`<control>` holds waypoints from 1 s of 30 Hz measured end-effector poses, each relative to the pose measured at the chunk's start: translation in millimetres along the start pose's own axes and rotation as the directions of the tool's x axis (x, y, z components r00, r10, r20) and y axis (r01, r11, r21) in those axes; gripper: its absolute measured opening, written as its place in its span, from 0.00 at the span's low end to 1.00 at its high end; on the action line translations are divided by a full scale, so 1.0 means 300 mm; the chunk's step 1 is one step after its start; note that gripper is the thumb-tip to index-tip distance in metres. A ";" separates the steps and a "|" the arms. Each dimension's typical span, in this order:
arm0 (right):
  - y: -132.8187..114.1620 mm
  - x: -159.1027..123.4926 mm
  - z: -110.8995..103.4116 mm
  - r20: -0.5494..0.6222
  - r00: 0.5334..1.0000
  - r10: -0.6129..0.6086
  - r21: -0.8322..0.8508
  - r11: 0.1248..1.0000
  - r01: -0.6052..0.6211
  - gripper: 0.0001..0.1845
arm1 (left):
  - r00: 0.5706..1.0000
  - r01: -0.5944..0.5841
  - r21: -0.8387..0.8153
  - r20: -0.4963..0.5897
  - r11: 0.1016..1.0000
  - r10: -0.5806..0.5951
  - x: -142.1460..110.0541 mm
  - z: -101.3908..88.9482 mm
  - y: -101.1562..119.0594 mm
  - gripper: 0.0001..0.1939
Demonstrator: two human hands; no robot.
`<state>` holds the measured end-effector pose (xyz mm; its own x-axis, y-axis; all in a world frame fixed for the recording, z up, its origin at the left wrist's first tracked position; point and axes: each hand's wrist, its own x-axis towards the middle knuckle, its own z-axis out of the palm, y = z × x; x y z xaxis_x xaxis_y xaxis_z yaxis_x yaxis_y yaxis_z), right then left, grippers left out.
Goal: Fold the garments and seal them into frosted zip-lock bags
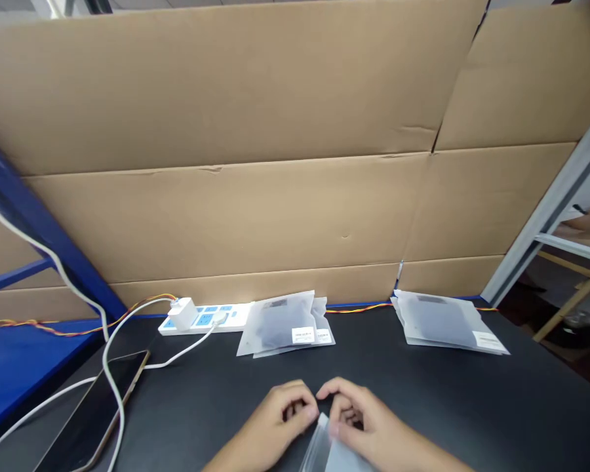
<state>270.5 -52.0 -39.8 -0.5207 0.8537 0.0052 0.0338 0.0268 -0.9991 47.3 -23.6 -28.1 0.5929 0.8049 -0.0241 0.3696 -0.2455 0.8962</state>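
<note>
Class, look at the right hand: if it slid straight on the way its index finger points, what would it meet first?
Most likely the left hand: the right hand points toward it from very close by. Depth is unclear in this one view, so it might pass slightly above.

a: how's the left hand (290,416) posed?
b: loosely curled, thumb tip closing on the forefinger. its forearm (240,452) slants in from the lower left.
a: and the right hand (356,419)?
b: thumb bent in a pinch, forefinger arched toward the other hand, remaining fingers folded inward. that arm comes from the lower right.
a: do they touch?
b: the forefingers are so near, i can't tell.
</note>
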 end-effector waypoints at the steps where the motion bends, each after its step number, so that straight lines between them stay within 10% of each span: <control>1: -0.004 0.002 0.022 -0.004 1.000 -0.014 0.007 1.000 0.014 0.16 | 1.000 0.000 0.033 0.015 0.999 -0.001 -0.003 0.012 0.012 0.11; 8: -0.012 0.012 0.022 -0.102 0.992 -0.079 0.016 0.997 0.081 0.12 | 0.999 0.009 -0.012 0.047 1.000 -0.008 -0.007 0.040 0.030 0.12; 18: 0.050 0.042 -0.233 -0.542 0.832 -0.119 0.037 0.986 0.165 0.13 | 0.995 0.049 0.102 0.082 0.994 -0.057 -0.007 -0.101 0.009 0.15; 22: 0.076 0.049 -0.242 -0.598 0.800 -0.041 0.076 0.991 0.107 0.13 | 0.991 0.000 0.308 -0.124 0.951 0.040 -0.027 -0.118 -0.015 0.12; 25: 0.103 0.061 -0.202 -0.600 0.800 -0.006 0.091 0.993 0.076 0.10 | 0.937 -0.093 0.592 -0.219 0.800 0.271 -0.047 -0.048 -0.010 0.20; 30: 0.115 0.076 -0.166 -0.512 0.854 0.090 0.184 0.983 0.007 0.10 | 0.763 -0.315 0.927 0.120 0.203 0.635 -0.050 0.109 -0.005 0.29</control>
<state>302.3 -5.8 -72.0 -0.0050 0.9980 -0.0634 -0.1273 -0.0635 -0.9898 61.3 -52.8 -43.5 0.7733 0.3938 0.4970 0.5518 -0.8040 -0.2215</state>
